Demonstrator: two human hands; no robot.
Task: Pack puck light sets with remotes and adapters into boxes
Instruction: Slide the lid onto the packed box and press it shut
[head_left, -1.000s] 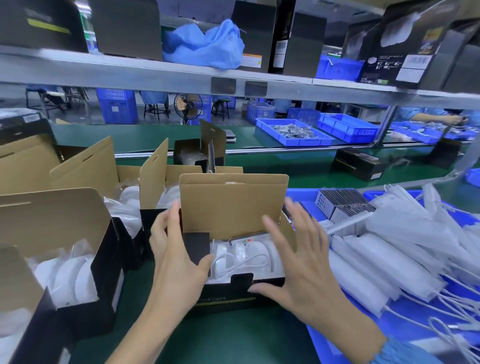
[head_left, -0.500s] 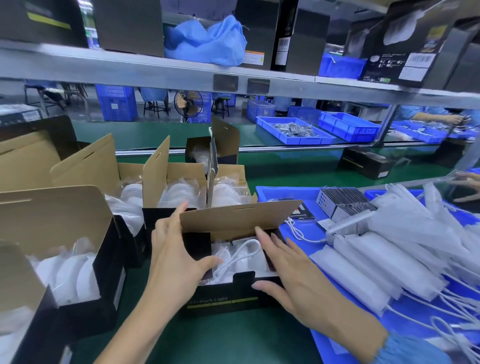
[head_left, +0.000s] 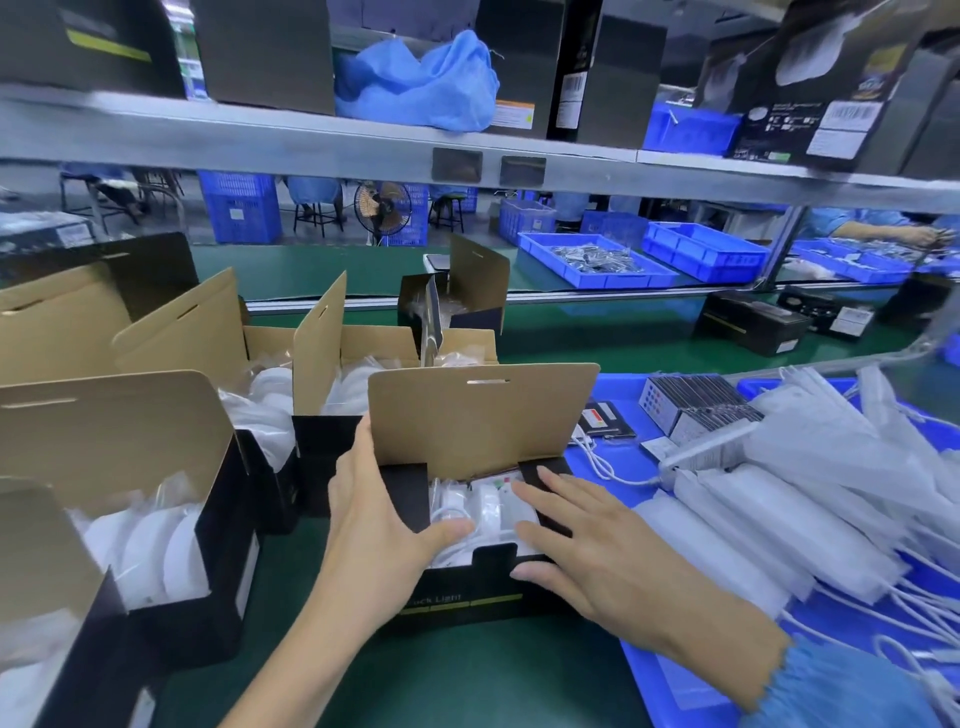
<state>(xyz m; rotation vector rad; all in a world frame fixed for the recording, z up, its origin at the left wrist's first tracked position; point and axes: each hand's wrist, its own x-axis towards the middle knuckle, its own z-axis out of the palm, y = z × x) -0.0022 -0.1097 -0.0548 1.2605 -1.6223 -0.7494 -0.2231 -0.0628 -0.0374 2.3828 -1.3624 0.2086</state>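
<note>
Left hand grips open box side; right hand flat on contents

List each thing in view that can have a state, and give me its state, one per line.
front box: lid flap up, side flaps folded in, white parts inside.
left hand: gripping the box's left end.
right hand: fingers straight, pressing the right side flap down.
box at left: open, white pucks inside.
blue tray: holding bagged white parts.
closed black box: on the belt, shut.
</note>
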